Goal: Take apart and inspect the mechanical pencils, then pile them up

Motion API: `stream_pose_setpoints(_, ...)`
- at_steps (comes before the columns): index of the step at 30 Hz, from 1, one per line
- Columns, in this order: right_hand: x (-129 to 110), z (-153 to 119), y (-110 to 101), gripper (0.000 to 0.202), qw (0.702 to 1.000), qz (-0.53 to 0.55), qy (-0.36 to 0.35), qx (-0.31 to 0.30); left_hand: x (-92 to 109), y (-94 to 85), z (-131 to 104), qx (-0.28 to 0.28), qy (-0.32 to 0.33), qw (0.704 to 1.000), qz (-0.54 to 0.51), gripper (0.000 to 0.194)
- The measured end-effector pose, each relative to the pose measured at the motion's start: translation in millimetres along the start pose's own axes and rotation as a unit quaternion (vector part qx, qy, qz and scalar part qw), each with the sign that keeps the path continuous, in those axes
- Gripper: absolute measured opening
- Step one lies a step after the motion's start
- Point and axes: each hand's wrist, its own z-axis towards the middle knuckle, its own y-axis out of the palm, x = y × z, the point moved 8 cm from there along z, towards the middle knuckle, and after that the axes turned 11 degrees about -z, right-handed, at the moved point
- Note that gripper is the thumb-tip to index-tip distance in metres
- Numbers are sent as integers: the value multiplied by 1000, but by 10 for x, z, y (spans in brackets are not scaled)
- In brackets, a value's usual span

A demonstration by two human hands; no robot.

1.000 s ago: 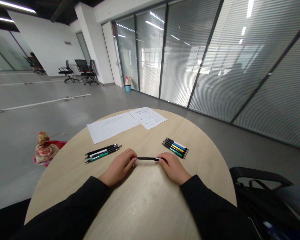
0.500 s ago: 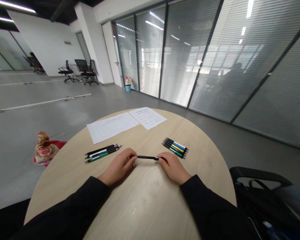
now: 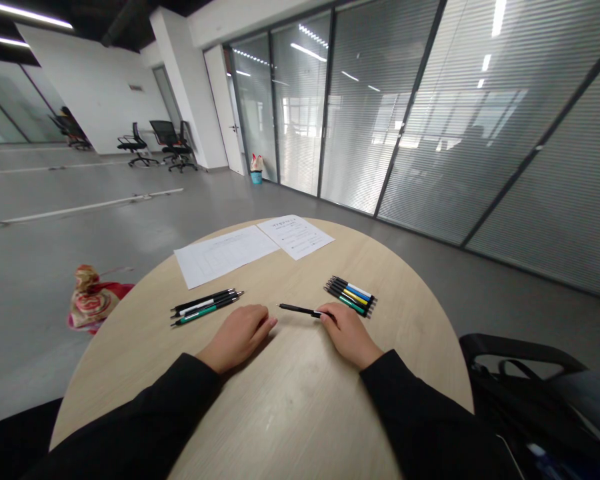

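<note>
A slim black pen (image 3: 299, 310) with a fine pale tip is in my right hand (image 3: 349, 333). Thumb and fingers pinch its clip end, and the tip points left, a little above the tabletop. My left hand (image 3: 240, 337) rests on the table just left of that tip, not touching the pen. Its fingers are loosely bent with the thumb apart, and nothing shows in them. Beyond the left hand lie several pens (image 3: 205, 309) with black, white and green barrels. Past the right hand, a neat row of pens (image 3: 351, 295) shows white, blue, yellow and green parts.
Two printed paper sheets (image 3: 225, 255) lie at the far side of the round wooden table (image 3: 290, 413). A black chair (image 3: 523, 387) with things on it stands close on the right. A red and beige bag (image 3: 93, 300) is on the floor to the left.
My left hand has let go of the pen's tip end and drawn slightly back. The pen, still held by my right hand, has tilted so its tip points farther away.
</note>
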Motion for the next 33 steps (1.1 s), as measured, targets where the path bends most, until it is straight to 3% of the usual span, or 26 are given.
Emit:
stream_pose_setpoints(9, 19, -3, 26, 17, 1000, -3, 6, -2, 125, 99, 1, -44, 47, 994, 89, 40)
stream_pose_setpoints(17, 21, 3, 32, 18, 1000, -1, 8, -10, 63, 104, -12, -51, 29, 996, 69, 39)
stream_pose_setpoints(24, 28, -3, 29, 17, 1000, 2, 7, -6, -83, 21, -3, 4, -53, 995, -82, 28)
stream_pose_setpoints(28, 32, -4, 27, 17, 1000, 4, 4, -3, -137, -55, 10, 52, -78, 978, -188, 19)
stream_pose_setpoints(33, 29, -4, 20, 17, 1000, 9, 4, -2, -206, -61, 27, 72, -88, 951, -289, 15)
